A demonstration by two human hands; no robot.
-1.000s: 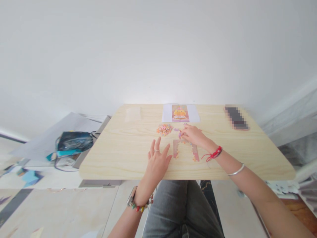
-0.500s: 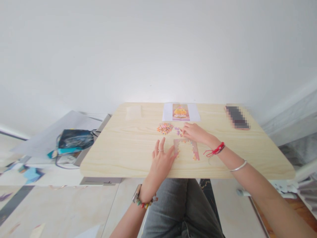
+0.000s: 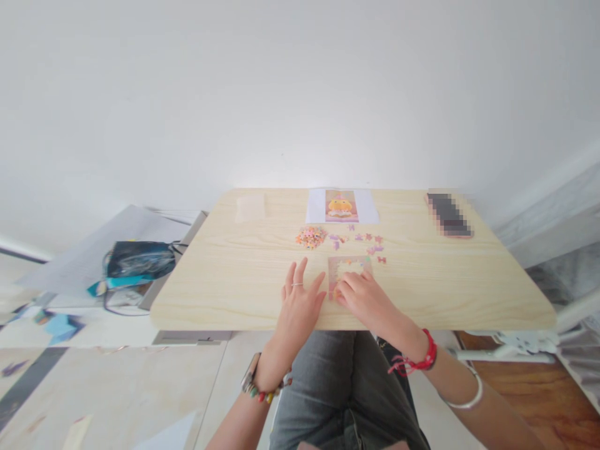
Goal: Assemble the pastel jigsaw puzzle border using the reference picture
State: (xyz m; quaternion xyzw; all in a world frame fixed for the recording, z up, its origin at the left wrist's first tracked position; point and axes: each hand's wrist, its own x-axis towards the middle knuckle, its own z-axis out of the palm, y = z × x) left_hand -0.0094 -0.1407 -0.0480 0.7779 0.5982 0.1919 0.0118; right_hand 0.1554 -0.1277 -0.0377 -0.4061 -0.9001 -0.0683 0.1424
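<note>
A partly joined jigsaw puzzle (image 3: 332,267), a pinkish border with an open middle, lies near the table's front edge. My right hand (image 3: 368,297) is over its lower part, fingers pinched on a small jigsaw piece at the inner left side; the fingers mostly hide the piece. Just left of the puzzle, my left hand (image 3: 300,303) rests on the table with its fingers spread and nothing in them. Behind the puzzle are a heap of jigsaw pieces (image 3: 311,237) and several loose purple and pink pieces (image 3: 375,249). Farther back lies a reference picture sheet (image 3: 342,206).
The wooden table (image 3: 225,275) stands against a white wall. A phone (image 3: 449,215) lies at its back right, and a pale translucent packet (image 3: 250,207) at its back left. Left of the table, a dark bag (image 3: 140,259) sits on a lower surface.
My right hand has moved from the loose pieces toward me, onto the puzzle's lower part, uncovering the scattered pieces. The left hand has shifted slightly left, away from the puzzle's edge.
</note>
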